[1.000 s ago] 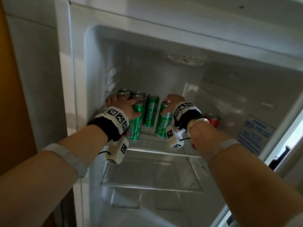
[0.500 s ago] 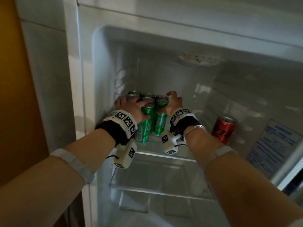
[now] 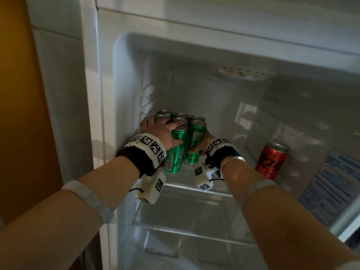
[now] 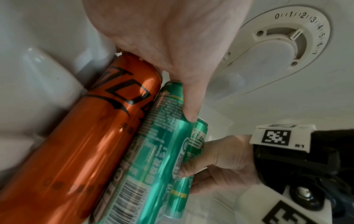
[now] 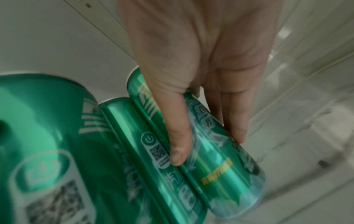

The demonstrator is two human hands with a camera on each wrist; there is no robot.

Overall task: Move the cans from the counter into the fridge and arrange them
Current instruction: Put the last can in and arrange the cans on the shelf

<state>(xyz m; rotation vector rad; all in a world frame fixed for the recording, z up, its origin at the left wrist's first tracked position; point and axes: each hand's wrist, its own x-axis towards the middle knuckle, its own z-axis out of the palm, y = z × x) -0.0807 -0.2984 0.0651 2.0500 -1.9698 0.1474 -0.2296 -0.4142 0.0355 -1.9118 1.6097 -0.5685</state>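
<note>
Several green cans [image 3: 181, 118] stand packed at the back left of the fridge's top glass shelf [image 3: 194, 187]. My left hand [image 3: 161, 129] lies over their tops with fingers spread, its thumb along the front left green can [image 3: 178, 152] [image 4: 153, 136]. A red can [image 4: 91, 136] stands under its palm against the left wall. My right hand [image 3: 206, 142] [image 5: 201, 60] holds the front right green can [image 3: 196, 137] [image 5: 220, 163] between thumb and fingers, tight against its neighbour [image 5: 143, 151]. Another red can [image 3: 270, 160] stands alone at the shelf's right.
The fridge's ribbed left wall [image 3: 148, 94] touches the can group. A thermostat dial [image 4: 283, 40] sits on the ceiling above. Below the shelf is a clear drawer [image 3: 194, 221]. The open door with a blue label [image 3: 331, 191] is at the right.
My right hand has pushed its green can left and back, closing the gap to the group, and slid lower on it. The left hand stayed on the can tops.
</note>
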